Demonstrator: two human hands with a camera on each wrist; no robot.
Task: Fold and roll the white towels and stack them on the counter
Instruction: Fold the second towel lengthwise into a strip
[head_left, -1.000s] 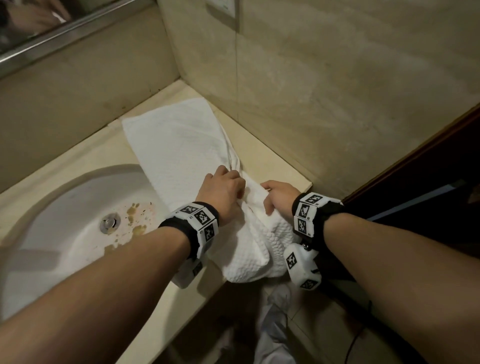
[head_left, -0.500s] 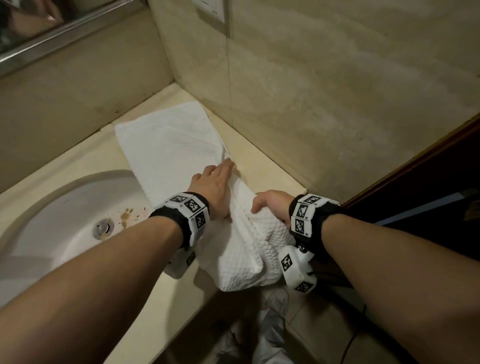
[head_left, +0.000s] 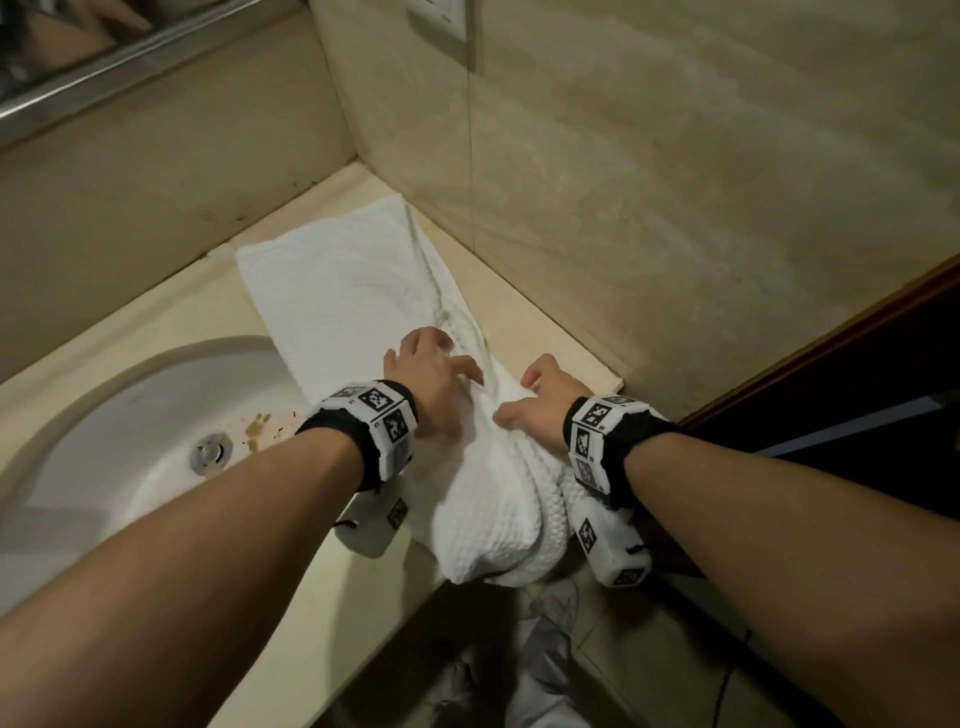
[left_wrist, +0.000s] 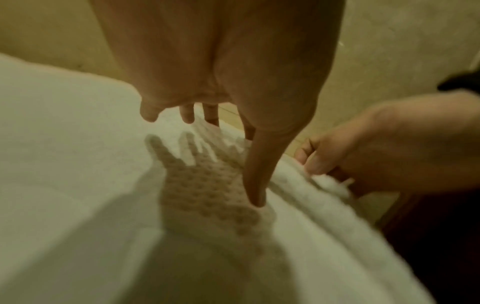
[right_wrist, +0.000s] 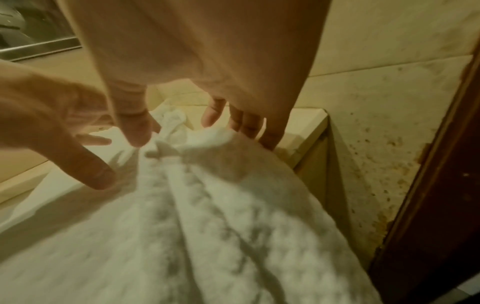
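A white waffle-weave towel (head_left: 332, 291) lies lengthwise on the beige counter (head_left: 524, 312), from the back corner to the front edge, where its near end hangs over. My left hand (head_left: 434, 364) rests on the towel's middle with fingers spread. In the left wrist view, the left hand (left_wrist: 221, 160) has its thumb tip touching the cloth (left_wrist: 64, 164). My right hand (head_left: 524, 395) is at the towel's right side. In the right wrist view, the right hand (right_wrist: 182, 131) has thumb and curled fingers gripping a bunched ridge of the towel (right_wrist: 207, 226).
A white sink (head_left: 130, 441) with a metal drain (head_left: 210, 454) and brown stains sits left of the towel. Tiled walls close the corner behind and to the right. A dark wooden door frame (head_left: 831, 338) stands beyond the counter's right end. Grey cloth (head_left: 545, 649) lies on the floor below.
My left hand was curled on the towel's fold, then flattened, and now lies with fingers spread. The right hand stays on the bunched right edge. The head view has shifted slightly.
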